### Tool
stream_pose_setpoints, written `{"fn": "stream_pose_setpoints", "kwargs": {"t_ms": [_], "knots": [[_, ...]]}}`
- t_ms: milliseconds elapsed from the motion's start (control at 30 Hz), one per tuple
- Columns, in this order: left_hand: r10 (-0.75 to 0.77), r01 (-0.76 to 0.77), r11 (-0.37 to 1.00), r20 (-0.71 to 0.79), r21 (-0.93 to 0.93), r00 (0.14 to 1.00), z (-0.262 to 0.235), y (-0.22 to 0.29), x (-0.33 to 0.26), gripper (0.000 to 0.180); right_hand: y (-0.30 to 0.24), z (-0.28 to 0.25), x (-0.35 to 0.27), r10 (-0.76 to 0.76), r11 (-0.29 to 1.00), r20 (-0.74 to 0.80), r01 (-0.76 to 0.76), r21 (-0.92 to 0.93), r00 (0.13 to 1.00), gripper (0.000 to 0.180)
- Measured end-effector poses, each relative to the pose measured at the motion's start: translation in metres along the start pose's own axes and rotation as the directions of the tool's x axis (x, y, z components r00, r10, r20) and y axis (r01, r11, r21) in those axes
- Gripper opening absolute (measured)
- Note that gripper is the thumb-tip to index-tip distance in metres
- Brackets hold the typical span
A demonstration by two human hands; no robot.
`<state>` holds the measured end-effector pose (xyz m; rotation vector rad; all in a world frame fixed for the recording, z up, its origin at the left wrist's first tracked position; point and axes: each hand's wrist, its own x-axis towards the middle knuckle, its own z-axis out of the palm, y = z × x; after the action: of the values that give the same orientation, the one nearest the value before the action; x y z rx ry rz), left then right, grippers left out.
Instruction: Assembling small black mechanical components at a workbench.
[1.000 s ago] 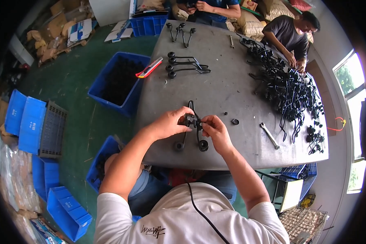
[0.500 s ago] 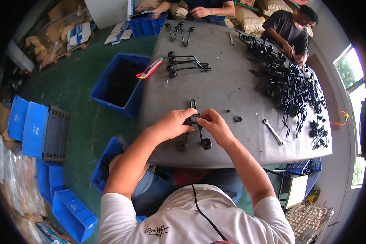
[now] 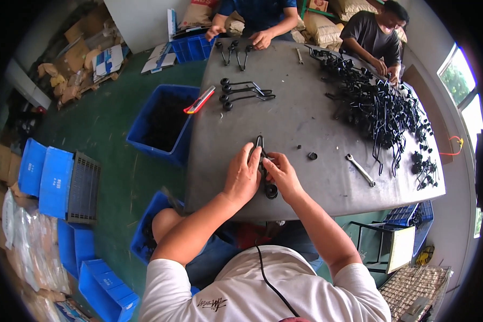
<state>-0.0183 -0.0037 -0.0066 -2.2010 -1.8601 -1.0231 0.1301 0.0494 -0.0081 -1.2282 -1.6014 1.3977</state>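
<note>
Near the table's front edge, both hands work on a black bent-rod bracket. Its narrow loop points away from me, and a round black roller shows at its near end. My left hand lies over the left side of the bracket with its fingers closed around the rod. From the right, my right hand pinches the middle with thumb and fingertips. The fingers hide the bracket's centre, and the left hand covers its other near end. To the right lie a small black ring and a tiny black piece.
An open-end wrench lies at right, beside a tangled heap of black rod brackets. More brackets and a red utility knife are at left. Blue crate stands left of the table. Two people sit at the far side.
My left hand has turned and moved nearer the right, now covering the bracket's left roller. The view has shifted slightly. The far person's hands have moved onto the table edge.
</note>
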Motion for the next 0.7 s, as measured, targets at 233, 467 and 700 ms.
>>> {"fn": "stream_pose_setpoints", "kwargs": {"t_ms": [233,467,700], "knots": [[-0.413,0.394,0.889,-0.039,-0.234,0.91,0.014,-0.014,-0.012,0.045,0.023,-0.05,-0.001,-0.502,0.711,-0.269,0.215,-0.67,0.822,0.042],[-0.367,0.315,0.904,-0.147,-0.289,0.919,0.033,-0.022,-0.016,0.032,0.054,-0.1,0.024,-0.475,0.521,-0.036,0.248,-0.817,0.879,0.023],[-0.562,0.534,0.737,0.062,-0.415,0.824,0.006,-0.022,-0.008,0.03,0.04,-0.115,0.025,-0.464,0.582,-0.112,0.207,-0.787,0.879,0.023]]}}
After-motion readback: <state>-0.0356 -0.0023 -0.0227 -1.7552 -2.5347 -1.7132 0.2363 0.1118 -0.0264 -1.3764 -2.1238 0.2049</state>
